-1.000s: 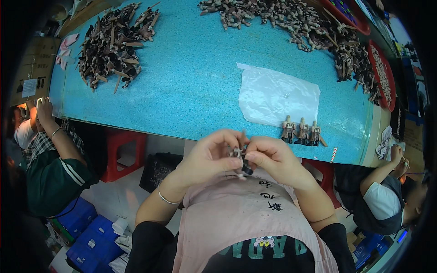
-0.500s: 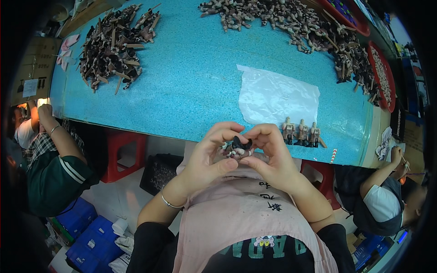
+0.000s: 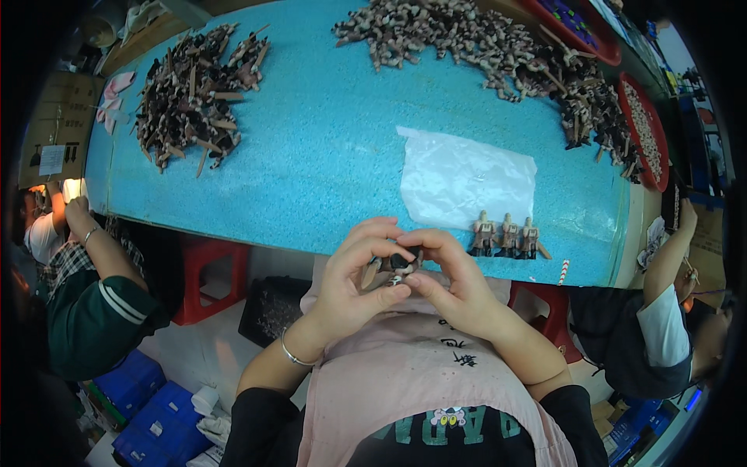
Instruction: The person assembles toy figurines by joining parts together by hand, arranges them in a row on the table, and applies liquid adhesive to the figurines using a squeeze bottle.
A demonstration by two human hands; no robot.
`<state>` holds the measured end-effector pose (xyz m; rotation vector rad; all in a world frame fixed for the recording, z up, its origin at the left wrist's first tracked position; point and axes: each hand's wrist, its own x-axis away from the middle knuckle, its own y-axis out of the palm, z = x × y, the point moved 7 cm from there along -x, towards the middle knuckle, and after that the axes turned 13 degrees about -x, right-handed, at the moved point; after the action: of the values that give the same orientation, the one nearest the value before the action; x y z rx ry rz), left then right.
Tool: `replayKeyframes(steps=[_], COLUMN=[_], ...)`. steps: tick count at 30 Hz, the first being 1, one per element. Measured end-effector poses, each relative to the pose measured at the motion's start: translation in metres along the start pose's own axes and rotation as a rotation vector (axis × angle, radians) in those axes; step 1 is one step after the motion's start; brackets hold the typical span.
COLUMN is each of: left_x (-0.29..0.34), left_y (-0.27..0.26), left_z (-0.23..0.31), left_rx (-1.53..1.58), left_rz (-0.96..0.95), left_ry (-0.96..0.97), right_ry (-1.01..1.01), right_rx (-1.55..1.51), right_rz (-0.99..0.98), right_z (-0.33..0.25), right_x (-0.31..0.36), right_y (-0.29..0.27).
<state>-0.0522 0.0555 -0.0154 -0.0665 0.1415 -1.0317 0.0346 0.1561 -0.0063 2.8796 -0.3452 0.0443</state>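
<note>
Holds a small figurine [image 3: 398,262] pinched close between left hand [image 3: 348,286] and right hand [image 3: 459,289], by the near edge of a blue table [image 3: 311,140] bearing plastic sheet [image 3: 467,180] and heaped figures [image 3: 185,101], with red stools [image 3: 204,251] below.

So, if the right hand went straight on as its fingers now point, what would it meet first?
The right hand would likely meet the small figure at its fingertips, then the left hand just beyond, though depth is unclear.
</note>
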Motion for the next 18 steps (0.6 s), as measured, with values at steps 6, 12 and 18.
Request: replayKeyframes(steps=[6,12,18], left_x=[0.005,0.011,0.013], left_y=[-0.017,-0.029,-0.036], left_z=[-0.002,-0.007,-0.006], left_rx=[-0.11,-0.089,-0.093], left_rz=[0.074,0.141,0.174], left_ry=[-0.063,-0.097,-0.109], right_ry=[-0.114,-0.142,-0.359], right_rx=[0.297,0.8,1.259], right_rz=[0.042,0.533,0.571], right_z=[-0.025,-0.056,-0.054], right_x=[-0.024,-0.072,-0.124], right_y=[-0.045,-0.159,-0.183])
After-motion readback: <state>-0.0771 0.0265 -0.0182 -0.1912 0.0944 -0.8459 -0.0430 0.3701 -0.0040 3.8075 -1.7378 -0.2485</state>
